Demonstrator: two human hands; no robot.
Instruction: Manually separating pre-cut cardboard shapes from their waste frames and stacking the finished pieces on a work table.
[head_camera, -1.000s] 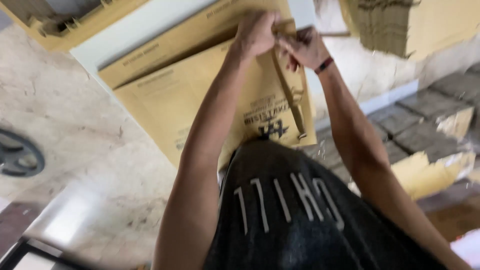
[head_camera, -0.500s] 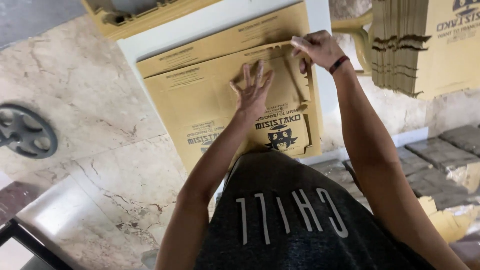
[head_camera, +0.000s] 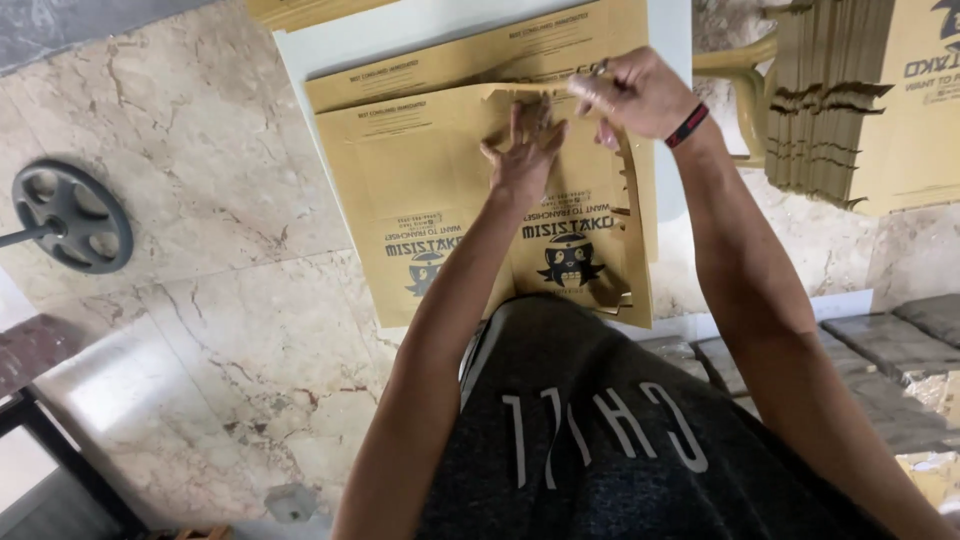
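**Hands on a flat cardboard box blank**

The left hand (head_camera: 525, 150) lies flat, fingers spread, on the top cardboard box blank (head_camera: 440, 200) on the white table (head_camera: 300, 60). The right hand (head_camera: 635, 92), wrist bent, has its fingers pinched on the blank's far flap edge (a dark wristband (head_camera: 688, 125) shows). Marble floor (head_camera: 200, 330) lies alongside; stacked blanks (head_camera: 840, 100) stand at right.

Single head-worn camera, looking steeply down over wearer's chest, close range. Both forearms run toward 12 o'clock onto flat tan printed cardboard sheets (head_camera: 450, 190) on white counter (head_camera: 300, 60). Beige marble floor (head_camera: 200, 330) at 9 o'clock; no second view.
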